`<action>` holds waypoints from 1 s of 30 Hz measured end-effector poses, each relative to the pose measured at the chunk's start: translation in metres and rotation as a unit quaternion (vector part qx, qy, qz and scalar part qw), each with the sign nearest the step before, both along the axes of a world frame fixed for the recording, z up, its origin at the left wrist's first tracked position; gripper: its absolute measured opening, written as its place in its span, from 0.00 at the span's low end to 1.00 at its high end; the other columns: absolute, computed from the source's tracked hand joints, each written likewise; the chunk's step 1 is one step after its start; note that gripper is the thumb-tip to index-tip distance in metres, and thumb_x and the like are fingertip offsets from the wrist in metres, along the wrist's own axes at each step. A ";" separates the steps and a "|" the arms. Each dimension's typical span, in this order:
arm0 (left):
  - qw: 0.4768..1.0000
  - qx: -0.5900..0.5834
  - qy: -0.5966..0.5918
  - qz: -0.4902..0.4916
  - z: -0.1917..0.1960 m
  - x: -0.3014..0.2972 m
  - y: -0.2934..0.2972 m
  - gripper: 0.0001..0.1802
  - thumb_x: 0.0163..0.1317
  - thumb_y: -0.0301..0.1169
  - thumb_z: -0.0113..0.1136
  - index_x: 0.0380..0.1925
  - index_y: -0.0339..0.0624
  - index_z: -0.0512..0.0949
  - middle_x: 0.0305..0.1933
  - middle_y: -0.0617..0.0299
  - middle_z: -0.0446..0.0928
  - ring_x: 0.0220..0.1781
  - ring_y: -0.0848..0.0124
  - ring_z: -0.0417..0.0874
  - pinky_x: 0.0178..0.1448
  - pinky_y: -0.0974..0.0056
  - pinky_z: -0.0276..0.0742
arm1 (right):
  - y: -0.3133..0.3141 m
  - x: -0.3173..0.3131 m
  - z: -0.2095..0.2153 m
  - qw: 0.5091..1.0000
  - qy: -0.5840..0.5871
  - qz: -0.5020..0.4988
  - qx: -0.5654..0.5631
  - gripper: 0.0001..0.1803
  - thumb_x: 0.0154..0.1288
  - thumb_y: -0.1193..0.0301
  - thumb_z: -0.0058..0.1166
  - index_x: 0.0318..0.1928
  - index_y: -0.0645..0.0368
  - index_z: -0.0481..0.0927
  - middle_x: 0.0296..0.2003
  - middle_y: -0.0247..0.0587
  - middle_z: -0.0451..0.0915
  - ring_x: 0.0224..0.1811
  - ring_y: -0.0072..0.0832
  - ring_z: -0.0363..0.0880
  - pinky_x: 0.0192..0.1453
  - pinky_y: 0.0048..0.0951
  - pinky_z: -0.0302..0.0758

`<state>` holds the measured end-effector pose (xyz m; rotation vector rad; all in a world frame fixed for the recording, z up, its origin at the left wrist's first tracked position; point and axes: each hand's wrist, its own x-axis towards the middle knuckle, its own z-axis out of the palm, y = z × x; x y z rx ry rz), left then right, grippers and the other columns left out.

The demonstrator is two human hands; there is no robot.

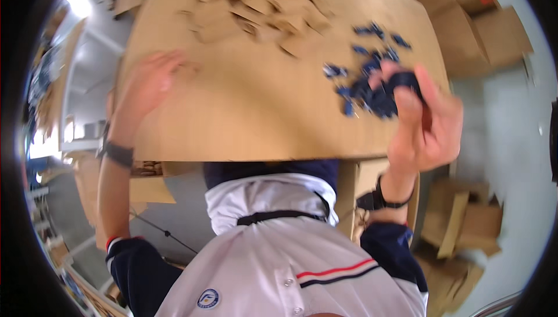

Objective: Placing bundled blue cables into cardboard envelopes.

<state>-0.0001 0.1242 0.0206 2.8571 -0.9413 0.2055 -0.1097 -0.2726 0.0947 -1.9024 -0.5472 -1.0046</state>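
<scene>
My right hand [429, 125] is raised over the right side of the table, its fingers and thumb curled round a dark navy strip-like piece [408, 80] whose exact kind is blurred. Just beyond and beside it, a loose heap of small dark navy pieces [363, 91] with pale or shiny bits lies on the tabletop. Over the left part of the table is my left hand [150, 84], smeared by motion, with its fingers stretched out toward the middle and nothing visible in it. Farther off, small flat brown cardboard pieces [256, 12] are spread in a pile.
The light-brown tabletop [250, 119] ends in front of my waist. Cardboard boxes [465, 20] stand past its far right corner, and opened cartons [459, 218] sit on the floor at right. A pale shelf frame [87, 79] runs along the left.
</scene>
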 end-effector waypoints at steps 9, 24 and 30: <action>0.741 -0.603 0.293 -0.033 0.022 -0.108 -0.150 0.19 0.59 0.22 0.52 0.52 0.34 0.76 0.48 0.58 0.80 0.48 0.70 0.79 0.55 0.69 0.71 | -0.018 -0.010 0.026 0.992 -0.049 0.104 0.059 0.20 0.69 0.75 0.49 0.57 0.75 0.68 0.37 0.72 0.79 0.27 0.48 0.83 0.31 0.45 0.85; 0.697 -0.614 0.356 -0.101 0.031 -0.120 -0.218 0.14 0.51 0.21 0.64 0.40 0.35 0.78 0.35 0.64 0.80 0.40 0.79 0.77 0.48 0.69 0.74 | -0.018 0.011 0.023 0.885 0.051 0.445 -0.123 0.22 0.63 0.88 0.49 0.57 0.69 0.66 0.44 0.75 0.75 0.40 0.50 0.83 0.39 0.39 0.85; 0.667 -0.638 0.370 -0.108 0.020 -0.123 -0.206 0.17 0.55 0.27 0.70 0.44 0.34 0.79 0.40 0.62 0.83 0.43 0.77 0.80 0.48 0.68 0.76 | 0.023 -0.001 -0.022 0.963 0.025 0.269 -0.009 0.17 0.49 0.84 0.62 0.43 0.61 0.83 0.40 0.47 0.85 0.41 0.43 0.86 0.46 0.37 0.81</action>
